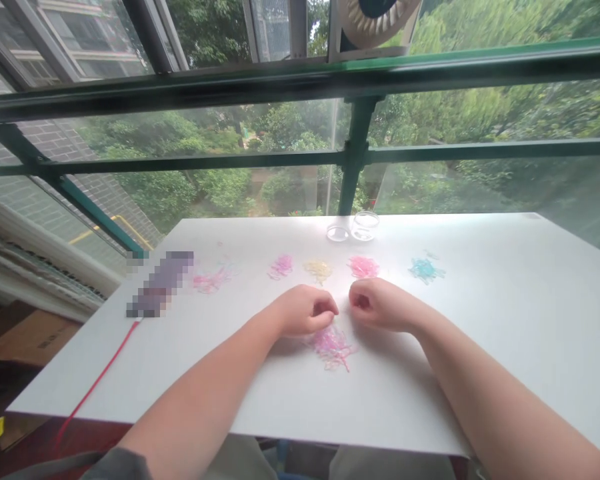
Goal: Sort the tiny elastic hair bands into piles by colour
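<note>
A mixed pile of thin, glossy pink and purple bits (331, 347), which look like small rubber bands, lies on the white table (180, 380). Just over its far edge, my left hand (307, 310) is curled with thumb and forefinger drawn together. To its right, my right hand (383, 305) is closed, knuckles up, beside the pink pile (363, 267). Whatever either hand pinches is too small or hidden to make out. Farther back sit a purple pile (281, 267), a yellow pile (319, 270) and a teal pile (426, 269).
A clear round container (365, 227) stands at the table's back edge, with a clear lid (337, 233) beside it. On the left lie a loose pink heap (213, 280) and a pixelated dark object (163, 283) with a red cable (100, 377). A green railing (205, 160) runs behind.
</note>
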Available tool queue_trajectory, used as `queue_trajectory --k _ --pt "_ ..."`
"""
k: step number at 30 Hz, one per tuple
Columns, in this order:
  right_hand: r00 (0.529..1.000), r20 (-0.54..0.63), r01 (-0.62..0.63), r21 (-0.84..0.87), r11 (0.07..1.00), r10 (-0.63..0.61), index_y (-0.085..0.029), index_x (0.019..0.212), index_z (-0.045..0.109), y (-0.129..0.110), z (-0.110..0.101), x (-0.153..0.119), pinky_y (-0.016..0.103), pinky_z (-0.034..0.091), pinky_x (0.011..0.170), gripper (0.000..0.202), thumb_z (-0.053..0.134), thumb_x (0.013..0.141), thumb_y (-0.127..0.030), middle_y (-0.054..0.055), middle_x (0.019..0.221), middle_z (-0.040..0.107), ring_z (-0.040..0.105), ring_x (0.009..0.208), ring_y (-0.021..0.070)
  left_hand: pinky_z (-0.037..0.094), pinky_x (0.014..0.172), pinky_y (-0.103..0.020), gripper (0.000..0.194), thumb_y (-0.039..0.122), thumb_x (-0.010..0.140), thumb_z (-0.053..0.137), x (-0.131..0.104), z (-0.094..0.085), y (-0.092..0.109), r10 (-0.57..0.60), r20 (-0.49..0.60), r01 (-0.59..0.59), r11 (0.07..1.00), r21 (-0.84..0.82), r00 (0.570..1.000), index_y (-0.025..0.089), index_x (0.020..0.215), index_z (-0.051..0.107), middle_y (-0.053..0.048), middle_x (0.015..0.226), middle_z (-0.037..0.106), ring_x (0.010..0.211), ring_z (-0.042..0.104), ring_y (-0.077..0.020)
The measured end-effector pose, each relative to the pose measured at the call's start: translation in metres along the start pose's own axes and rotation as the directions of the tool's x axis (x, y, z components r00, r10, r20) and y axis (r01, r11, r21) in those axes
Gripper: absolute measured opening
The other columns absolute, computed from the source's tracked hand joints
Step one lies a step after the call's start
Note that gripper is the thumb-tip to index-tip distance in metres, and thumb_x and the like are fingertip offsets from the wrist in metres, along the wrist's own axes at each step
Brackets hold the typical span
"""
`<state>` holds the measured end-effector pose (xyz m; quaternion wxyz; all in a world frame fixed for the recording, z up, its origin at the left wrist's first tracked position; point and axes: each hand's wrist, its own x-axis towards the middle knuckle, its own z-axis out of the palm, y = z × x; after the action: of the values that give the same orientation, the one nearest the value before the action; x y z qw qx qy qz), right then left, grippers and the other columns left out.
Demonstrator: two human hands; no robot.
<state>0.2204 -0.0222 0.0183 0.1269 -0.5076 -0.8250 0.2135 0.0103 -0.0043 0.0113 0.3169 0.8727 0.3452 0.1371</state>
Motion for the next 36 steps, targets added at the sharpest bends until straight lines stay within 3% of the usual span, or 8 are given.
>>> queue_trajectory --k 5,11,15,25,36 --pt "0.998 -0.058 0.035 0.220 0.975 -0.022 -0.017 0.063 0.051 -0.006 0.008 0.005 0.021 0.034 0.050 0.005 0.048 0.064 -0.012 -0.001 0.059 0.052 0.044 0.053 0.0093 0.046 0.061 -0.021 0.020 0.029 0.074 0.060 0.004 0.003 -0.003 -0.007 -0.168 -0.004 0.998 -0.067 0.986 0.018 0.089 0.066 -0.002 0.081 0.068 0.066 0.059 -0.0112" --pt "0.990 -0.141 0.070 0.331 0.941 -0.024 -0.017 0.061 0.049 -0.008 0.017 0.009 0.021 0.033 0.050 0.006 0.050 0.064 -0.013 -0.003 0.057 0.050 0.042 0.053 0.0090 0.047 0.060 -0.022 0.013 0.025 0.076 0.057 0.005 0.005 -0.004 0.026 -0.212 -0.036 0.998 -0.042 0.977 0.019 0.080 0.068 -0.002 0.076 0.069 0.067 0.061 -0.0118" --pt "0.988 -0.152 0.092 0.388 0.917 -0.035 -0.017 0.062 0.049 -0.008 0.016 0.009 0.021 0.033 0.050 0.006 0.050 0.066 -0.013 -0.003 0.056 0.049 0.043 0.053 0.0088 0.047 0.060 -0.021 0.019 0.024 0.076 0.058 0.006 0.004 -0.003 0.036 -0.265 -0.055 0.997 -0.063 0.964 0.019 0.091 0.068 -0.002 0.083 0.070 0.070 0.062 -0.0117" --pt "0.984 -0.174 0.120 0.453 0.884 -0.045 -0.018 0.067 0.052 -0.005 0.014 0.009 0.023 0.037 0.053 0.005 0.054 0.071 -0.019 -0.002 0.059 0.049 0.045 0.055 0.0103 0.044 0.055 -0.020 0.016 0.027 0.078 0.057 0.006 0.005 -0.002 -0.041 -0.321 -0.014 0.986 -0.169 0.946 0.017 0.081 0.069 -0.001 0.073 0.069 0.059 0.057 -0.0091" --pt "0.972 -0.230 0.160 0.469 0.869 -0.055 -0.018 0.072 0.053 -0.004 0.013 0.008 0.025 0.039 0.056 0.005 0.055 0.076 -0.021 -0.001 0.062 0.051 0.046 0.058 0.0114 0.041 0.053 -0.020 0.015 0.028 0.078 0.060 0.006 0.005 -0.001 -0.021 -0.427 -0.075 0.976 -0.205 0.904 0.017 0.082 0.070 -0.002 0.074 0.070 0.059 0.056 -0.0086"
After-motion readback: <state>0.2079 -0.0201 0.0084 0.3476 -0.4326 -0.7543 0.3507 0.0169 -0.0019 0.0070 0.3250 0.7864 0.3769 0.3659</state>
